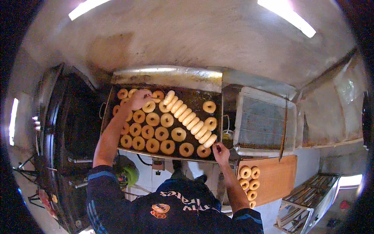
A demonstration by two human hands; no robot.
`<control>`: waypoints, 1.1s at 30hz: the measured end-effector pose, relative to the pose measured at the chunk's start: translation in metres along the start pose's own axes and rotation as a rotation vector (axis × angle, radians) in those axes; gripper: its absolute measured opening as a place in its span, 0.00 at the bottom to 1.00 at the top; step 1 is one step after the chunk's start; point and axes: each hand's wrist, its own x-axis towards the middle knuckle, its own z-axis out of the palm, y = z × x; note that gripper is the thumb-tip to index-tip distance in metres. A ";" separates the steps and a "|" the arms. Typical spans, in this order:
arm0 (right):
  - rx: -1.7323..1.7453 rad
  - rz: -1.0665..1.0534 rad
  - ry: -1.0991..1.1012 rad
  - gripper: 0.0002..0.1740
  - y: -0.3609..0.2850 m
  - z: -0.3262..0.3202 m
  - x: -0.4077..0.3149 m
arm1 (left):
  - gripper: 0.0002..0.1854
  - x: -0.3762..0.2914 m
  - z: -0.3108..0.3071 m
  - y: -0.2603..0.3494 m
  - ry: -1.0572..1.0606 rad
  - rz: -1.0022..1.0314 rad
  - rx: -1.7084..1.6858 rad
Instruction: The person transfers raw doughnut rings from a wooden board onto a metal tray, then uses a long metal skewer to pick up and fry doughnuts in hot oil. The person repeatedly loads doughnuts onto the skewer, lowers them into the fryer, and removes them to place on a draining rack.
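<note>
A broad fryer pan (220, 117) of dark oil lies before me, with many ring doughnuts (152, 119) floating in it. Above them a slanting row of pale ring doughnuts (187, 115) stands on edge, pressed face to face as if threaded on a thin stick, which the rings hide. My right hand (221, 153) pinches at the row's lower right end, by the pan's front edge. Over the pan's back left reaches my left hand (141, 99), beside a browned doughnut (158, 95). Its fingertips are blurred, so I cannot make out whether it holds anything.
Right of the pan sits a white plastic crate (241, 122) with a wire rack inside and thin sticks (284, 128) across it. Nearer, an orange-brown board (276, 178) carries several ring doughnuts (252, 194). A wooden slatted rack (304, 199) stands at lower right; dark equipment (76, 125) fills the left.
</note>
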 end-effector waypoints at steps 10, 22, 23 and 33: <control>-0.487 0.064 -0.213 0.12 -0.040 -0.068 -0.038 | 0.11 -0.007 0.102 -0.001 0.022 -0.494 0.179; -0.181 -0.036 -0.189 0.12 -0.034 0.022 0.017 | 0.10 -0.012 0.067 -0.110 0.011 -0.185 0.004; -0.246 -0.043 -0.222 0.12 -0.042 0.025 0.020 | 0.10 -0.018 0.065 -0.122 0.052 -0.139 0.041; -0.207 -0.061 -0.175 0.12 -0.055 0.028 0.031 | 0.12 0.015 0.044 -0.173 -0.033 -0.411 0.208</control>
